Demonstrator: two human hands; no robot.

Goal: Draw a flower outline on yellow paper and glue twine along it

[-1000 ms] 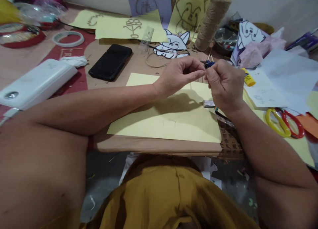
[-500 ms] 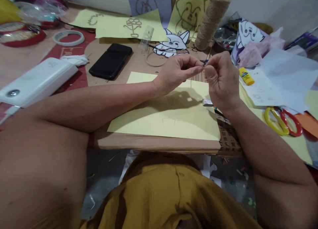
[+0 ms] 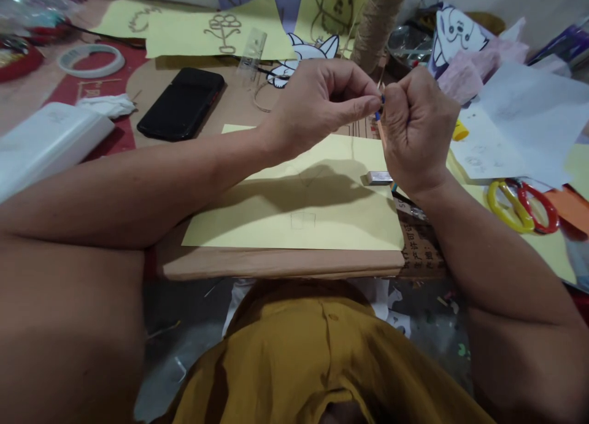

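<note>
We see a thin pencil (image 3: 380, 124) raised above the yellow sheet (image 3: 294, 212), left hand (image 3: 317, 105) pinching its blue tip, right hand (image 3: 416, 129) fisted around its shaft. Excess bending force could snap it, we judge.

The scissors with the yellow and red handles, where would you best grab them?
Take the scissors by the handle loops, coming from above. They lie flat on the paper to the right of the right hand, loops side by side and uncovered, while the blades are hidden under white sheets.
</note>
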